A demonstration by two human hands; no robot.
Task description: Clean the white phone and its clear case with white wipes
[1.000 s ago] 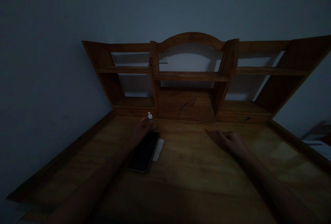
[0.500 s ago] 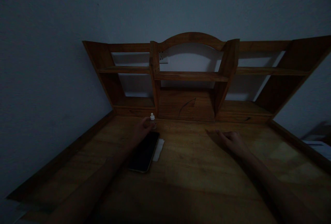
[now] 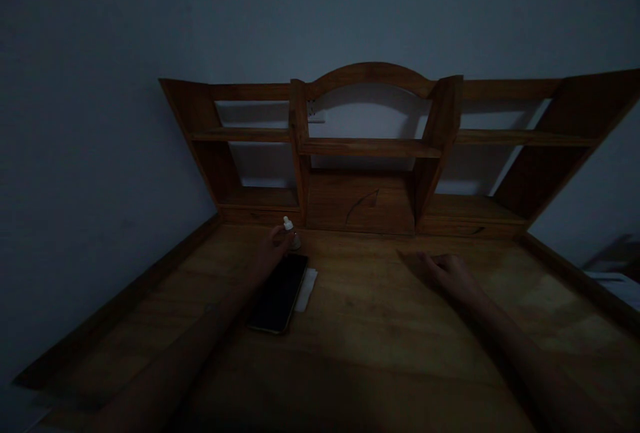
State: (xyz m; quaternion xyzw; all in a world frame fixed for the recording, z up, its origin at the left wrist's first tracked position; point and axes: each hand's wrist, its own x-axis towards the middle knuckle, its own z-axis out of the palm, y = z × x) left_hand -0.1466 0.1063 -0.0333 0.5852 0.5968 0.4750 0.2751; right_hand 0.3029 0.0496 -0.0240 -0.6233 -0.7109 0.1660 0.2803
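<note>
My left hand (image 3: 273,250) has its fingers around a small clear bottle (image 3: 295,242) with a white dropper-like cap (image 3: 287,223). The bottle leans to the left, its base just above or on the desk; I cannot tell which. Below that hand lies a dark phone (image 3: 280,300), screen up, partly covered by my wrist. A folded white tissue or paper (image 3: 307,290) pokes out along the phone's right side. My right hand (image 3: 453,276) rests on the desk farther right, fingers curled in, with nothing visible in it.
The wooden desk (image 3: 370,326) has a raised edge (image 3: 125,296) on the left. Along the back stands a wooden shelf unit (image 3: 370,146) with low drawers. A wall socket (image 3: 316,113) shows behind it. Light is dim.
The bottle has gone from upright to tilted, its cap swinging left. My left hand has shifted slightly left with it. My right hand, the phone and the tissue have stayed put.
</note>
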